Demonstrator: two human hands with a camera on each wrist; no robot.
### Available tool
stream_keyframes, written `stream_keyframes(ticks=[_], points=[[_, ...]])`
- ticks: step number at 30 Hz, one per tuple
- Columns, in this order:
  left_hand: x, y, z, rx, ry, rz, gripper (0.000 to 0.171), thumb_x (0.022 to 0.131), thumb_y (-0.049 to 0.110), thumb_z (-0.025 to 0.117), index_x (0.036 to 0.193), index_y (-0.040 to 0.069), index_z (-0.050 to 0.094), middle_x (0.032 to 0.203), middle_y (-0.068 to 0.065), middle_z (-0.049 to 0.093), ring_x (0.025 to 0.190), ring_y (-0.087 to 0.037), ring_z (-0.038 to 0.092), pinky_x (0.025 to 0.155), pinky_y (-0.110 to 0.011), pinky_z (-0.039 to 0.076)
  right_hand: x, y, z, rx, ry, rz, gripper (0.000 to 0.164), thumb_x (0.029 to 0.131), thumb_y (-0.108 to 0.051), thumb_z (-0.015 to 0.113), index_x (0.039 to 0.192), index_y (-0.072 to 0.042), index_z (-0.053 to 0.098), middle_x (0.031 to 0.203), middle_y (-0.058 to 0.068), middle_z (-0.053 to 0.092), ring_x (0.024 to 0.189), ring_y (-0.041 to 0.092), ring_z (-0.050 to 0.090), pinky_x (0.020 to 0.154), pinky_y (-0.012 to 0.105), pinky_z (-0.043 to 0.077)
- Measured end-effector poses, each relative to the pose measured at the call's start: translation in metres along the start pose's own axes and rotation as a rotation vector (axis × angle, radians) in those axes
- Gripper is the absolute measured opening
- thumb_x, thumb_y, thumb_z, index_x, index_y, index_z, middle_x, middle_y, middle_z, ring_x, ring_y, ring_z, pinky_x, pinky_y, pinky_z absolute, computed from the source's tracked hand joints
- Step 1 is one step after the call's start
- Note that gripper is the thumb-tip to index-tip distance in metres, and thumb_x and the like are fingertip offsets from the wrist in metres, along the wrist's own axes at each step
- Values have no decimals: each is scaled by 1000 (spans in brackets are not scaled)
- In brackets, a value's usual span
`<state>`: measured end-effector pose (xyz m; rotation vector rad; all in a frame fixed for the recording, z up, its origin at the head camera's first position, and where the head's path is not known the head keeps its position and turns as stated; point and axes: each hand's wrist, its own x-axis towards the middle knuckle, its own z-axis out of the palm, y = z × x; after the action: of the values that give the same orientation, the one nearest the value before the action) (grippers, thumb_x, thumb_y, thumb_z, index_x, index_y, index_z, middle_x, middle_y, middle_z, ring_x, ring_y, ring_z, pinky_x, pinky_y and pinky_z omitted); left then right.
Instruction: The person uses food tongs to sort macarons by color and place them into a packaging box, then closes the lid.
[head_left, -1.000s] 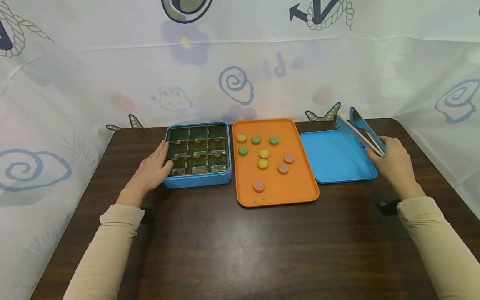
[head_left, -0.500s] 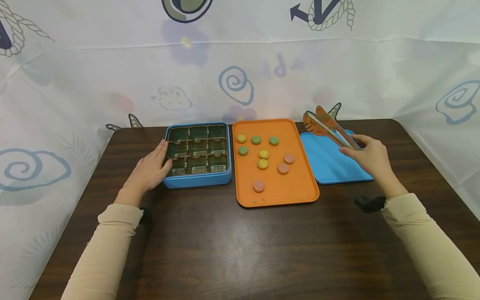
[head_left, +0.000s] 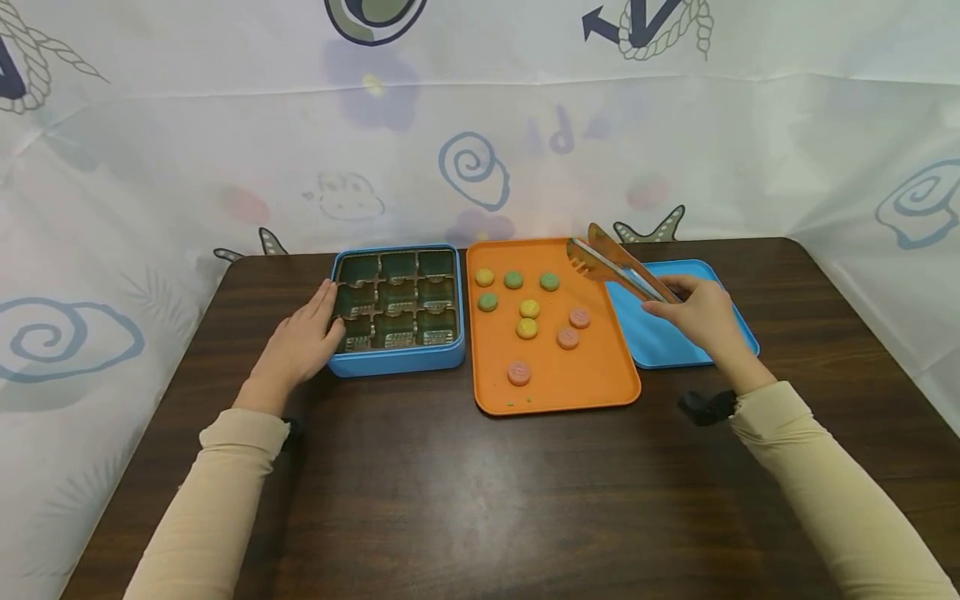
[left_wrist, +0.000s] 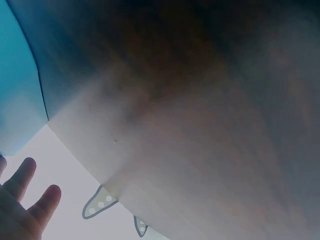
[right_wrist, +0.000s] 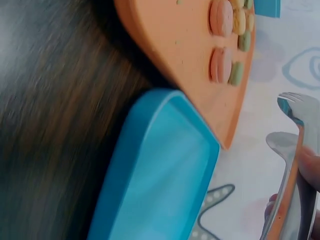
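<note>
My left hand [head_left: 298, 337] rests against the left side of a blue box [head_left: 397, 360], fingers fairly straight and thumb at its rim. Inside the box sits a clear plastic insert [head_left: 397, 293] divided into compartments. My right hand [head_left: 701, 317] holds metal serving tongs [head_left: 622, 265], whose two ends stand apart over the far right corner of an orange tray [head_left: 555, 383]. Nothing is between the tong ends. Yellow macarons [head_left: 527, 328], green macarons [head_left: 550, 282] and pink macarons [head_left: 519, 372] lie scattered on the tray. The right wrist view shows the tongs [right_wrist: 295, 165] raised above the trays.
A blue tray [head_left: 667, 350] lies right of the orange one, under my right hand. The dark wooden table [head_left: 465, 500] extends toward me. Behind it hangs a white printed cloth [head_left: 555, 183]. Small green crumbs dot the orange tray's near end.
My right hand has carried the tongs leftward, from above the blue tray's far right part to the orange tray's far right corner. My left hand and the macarons have stayed put.
</note>
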<state>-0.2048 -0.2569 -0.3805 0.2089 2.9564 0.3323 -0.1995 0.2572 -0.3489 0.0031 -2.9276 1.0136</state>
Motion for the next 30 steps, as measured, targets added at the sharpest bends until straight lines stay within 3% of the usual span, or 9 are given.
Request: stream_keyframes(ticks=[6, 20, 30], points=[[-1, 0, 0, -6, -4, -2, 64, 102, 36, 17, 154, 6, -4, 162, -15, -4, 143, -48, 18, 114, -64, 19, 6, -11, 9, 29, -70, 27, 51, 88, -21, 68, 132, 1, 55, 119, 27, 62, 101, 37, 59, 77, 41, 50], [-3, 0, 2, -14, 1, -12, 62, 102, 33, 16, 154, 6, -5, 162, -15, -5, 142, -48, 19, 114, -62, 21, 14, -19, 33, 1, -73, 21, 46, 85, -15, 69, 127, 2, 60, 117, 27, 64, 97, 37, 62, 73, 40, 54], [-1, 2, 1, -22, -9, -8, 62, 103, 35, 15, 153, 6, -5, 161, -14, -7, 143, -47, 18, 115, -59, 21, 19, -20, 43, 1, -64, 20, 45, 86, -14, 69, 127, 3, 60, 120, 27, 63, 100, 38, 61, 80, 46, 54]])
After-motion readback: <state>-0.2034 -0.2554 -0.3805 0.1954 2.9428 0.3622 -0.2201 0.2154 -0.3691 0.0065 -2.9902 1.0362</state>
